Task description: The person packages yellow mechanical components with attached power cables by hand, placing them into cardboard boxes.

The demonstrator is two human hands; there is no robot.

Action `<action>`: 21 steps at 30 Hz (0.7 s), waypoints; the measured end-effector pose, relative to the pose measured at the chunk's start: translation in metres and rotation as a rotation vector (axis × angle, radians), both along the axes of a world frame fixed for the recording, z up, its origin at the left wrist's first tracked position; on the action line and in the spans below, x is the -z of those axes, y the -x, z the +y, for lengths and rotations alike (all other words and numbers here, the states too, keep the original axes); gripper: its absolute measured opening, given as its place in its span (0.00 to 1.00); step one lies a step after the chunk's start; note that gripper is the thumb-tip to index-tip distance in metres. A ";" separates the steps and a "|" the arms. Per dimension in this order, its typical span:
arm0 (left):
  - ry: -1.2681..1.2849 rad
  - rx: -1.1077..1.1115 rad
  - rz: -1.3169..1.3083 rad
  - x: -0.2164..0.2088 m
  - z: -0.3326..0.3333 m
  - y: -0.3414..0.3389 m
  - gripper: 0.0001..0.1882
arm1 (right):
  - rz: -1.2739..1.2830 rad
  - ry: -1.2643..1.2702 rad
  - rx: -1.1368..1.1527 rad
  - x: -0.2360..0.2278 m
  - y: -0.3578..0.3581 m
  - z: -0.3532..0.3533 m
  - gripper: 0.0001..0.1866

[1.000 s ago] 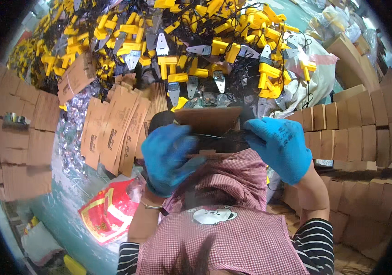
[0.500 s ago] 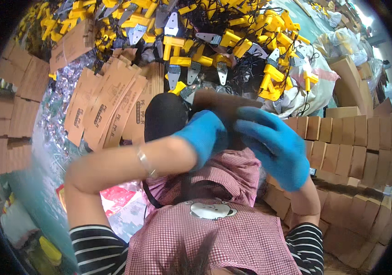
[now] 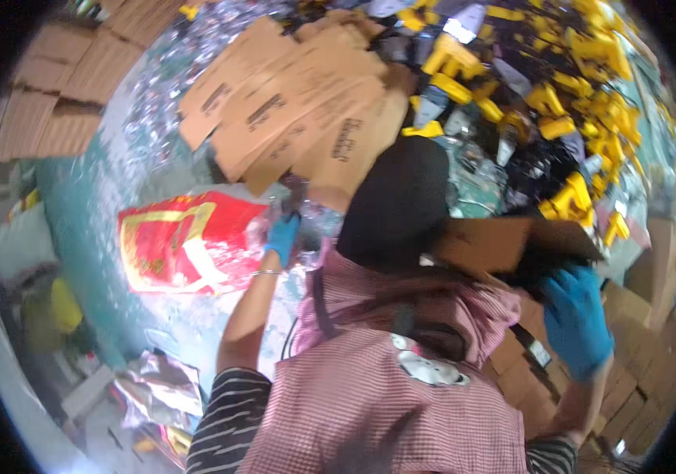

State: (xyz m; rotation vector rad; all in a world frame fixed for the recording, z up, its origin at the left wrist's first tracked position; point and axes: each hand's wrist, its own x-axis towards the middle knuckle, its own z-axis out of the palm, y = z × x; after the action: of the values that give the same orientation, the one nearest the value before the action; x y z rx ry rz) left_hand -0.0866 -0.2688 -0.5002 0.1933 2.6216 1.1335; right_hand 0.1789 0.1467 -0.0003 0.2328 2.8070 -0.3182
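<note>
My right hand point(image 3: 576, 320), in a blue glove, grips the side of a brown cardboard box point(image 3: 484, 241) resting by my lap. The box's dark inside faces me in part, and my fingers are partly hidden along its edge. Off to the left, my left hand point(image 3: 281, 237), also gloved in blue, reaches down to a heap of clear plastic point(image 3: 318, 225) beside a red printed sack point(image 3: 231, 229). Motion blur hides what its fingers do. Flat printed cartons point(image 3: 298, 103) lie fanned out beyond it.
Yellow-handled tools with grey metal plates and black cords point(image 3: 591, 71) are heaped at the far right. Stacked cartons point(image 3: 630, 379) stand at the right, and more cartons point(image 3: 77, 71) at the far left. Clear plastic packets point(image 3: 196, 63) cover the floor beyond the sack.
My left hand has left the box and moved out left to the clear plastic. My right hand keeps the box. The view has turned left, so the surroundings appear farther right.
</note>
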 end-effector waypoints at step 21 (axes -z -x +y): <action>-0.370 -0.045 0.089 -0.195 0.103 -0.025 0.10 | 0.382 -0.068 0.121 0.023 -0.024 -0.058 0.19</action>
State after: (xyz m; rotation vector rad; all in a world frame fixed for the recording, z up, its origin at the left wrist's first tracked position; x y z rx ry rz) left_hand -0.0617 -0.1655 -0.3048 0.2648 2.4770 1.6552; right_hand 0.2028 0.0889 -0.0237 0.3963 3.1910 -0.3243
